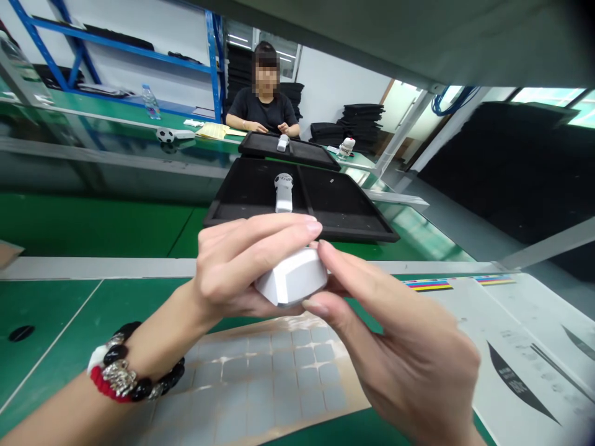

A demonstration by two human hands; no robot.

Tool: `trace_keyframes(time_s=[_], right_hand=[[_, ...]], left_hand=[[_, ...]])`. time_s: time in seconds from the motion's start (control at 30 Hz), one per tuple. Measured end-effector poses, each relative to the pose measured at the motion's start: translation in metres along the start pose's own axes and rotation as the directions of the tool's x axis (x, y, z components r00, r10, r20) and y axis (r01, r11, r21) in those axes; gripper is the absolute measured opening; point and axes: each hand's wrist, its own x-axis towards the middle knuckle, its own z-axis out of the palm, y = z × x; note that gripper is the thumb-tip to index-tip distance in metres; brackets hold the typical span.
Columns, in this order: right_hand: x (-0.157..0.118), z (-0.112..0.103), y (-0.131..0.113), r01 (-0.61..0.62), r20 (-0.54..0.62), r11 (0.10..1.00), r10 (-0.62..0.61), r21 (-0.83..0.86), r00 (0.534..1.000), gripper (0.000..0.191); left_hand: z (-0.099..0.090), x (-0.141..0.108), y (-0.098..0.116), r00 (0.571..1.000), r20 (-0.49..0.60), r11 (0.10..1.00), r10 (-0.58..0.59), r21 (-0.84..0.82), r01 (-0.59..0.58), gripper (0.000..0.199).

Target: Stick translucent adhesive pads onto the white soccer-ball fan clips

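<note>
Head view: my left hand and right hand both grip a small white plastic housing, held above a sheet of grey square pads on the green bench. Left fingers curl over its top; the right thumb and forefinger pinch its near end. Judgement: light, rigid, smooth-shelled, likely slippery; best held across the flat sides. Beyond it, a black tray carries a similar white part. A co-worker sits opposite. Printed sheet at right: its writing is too blurred to read.
</note>
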Motion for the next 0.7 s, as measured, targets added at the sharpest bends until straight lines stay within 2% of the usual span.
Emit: trace_keyframes(time_s=[0.1, 0.17, 0.23, 0.3, 0.37, 0.43, 0.57, 0.63, 0.7], right_hand=[[-0.003, 0.003, 0.002, 0.05, -0.039, 0.994, -0.054, -0.102, 0.998, 0.033], [-0.002, 0.004, 0.001, 0.036, -0.057, 0.997, -0.04, -0.073, 0.998, 0.032], [0.0, 0.004, 0.0, -0.016, -0.056, 1.0, 0.018, 0.024, 0.998, 0.027], [0.005, 0.003, -0.001, -0.104, -0.045, 0.988, 0.109, 0.112, 0.993, 0.017], [0.009, 0.001, -0.003, -0.179, -0.032, 0.973, 0.186, 0.144, 0.982, 0.011], [0.011, 0.0, -0.005, -0.209, -0.007, 0.968, 0.212, 0.137, 0.977, 0.013], [0.008, 0.0, -0.003, -0.177, -0.025, 0.975, 0.182, 0.133, 0.983, 0.017], [0.006, 0.001, -0.001, -0.094, -0.051, 0.991, 0.099, 0.091, 0.994, 0.029], [0.004, 0.002, 0.002, 0.005, -0.056, 1.0, -0.006, -0.007, 0.998, 0.031]], left_hand=[[0.0, 0.002, 0.0, 1.0, -0.026, 1.0, 0.002, 0.009, -0.002, 0.043], [0.0, 0.002, 0.0, 0.999, -0.044, 1.0, -0.002, 0.016, 0.003, 0.042], [0.0, 0.001, -0.001, 0.999, -0.046, 0.999, 0.014, 0.035, -0.012, 0.04], [-0.002, -0.001, -0.001, 0.999, 0.001, 0.997, 0.055, 0.054, -0.055, 0.039], [-0.004, -0.002, -0.002, 0.994, 0.067, 0.994, 0.086, 0.058, -0.09, 0.04], [-0.006, -0.003, -0.003, 0.992, 0.094, 0.995, 0.079, 0.06, -0.085, 0.04], [-0.008, 0.0, -0.004, 0.998, 0.06, 0.997, 0.016, 0.069, -0.02, 0.039], [-0.007, 0.001, -0.004, 0.998, 0.044, 0.996, 0.035, 0.079, -0.038, 0.037], [-0.005, 0.001, -0.003, 0.999, 0.029, 0.995, 0.045, 0.084, -0.047, 0.035]])
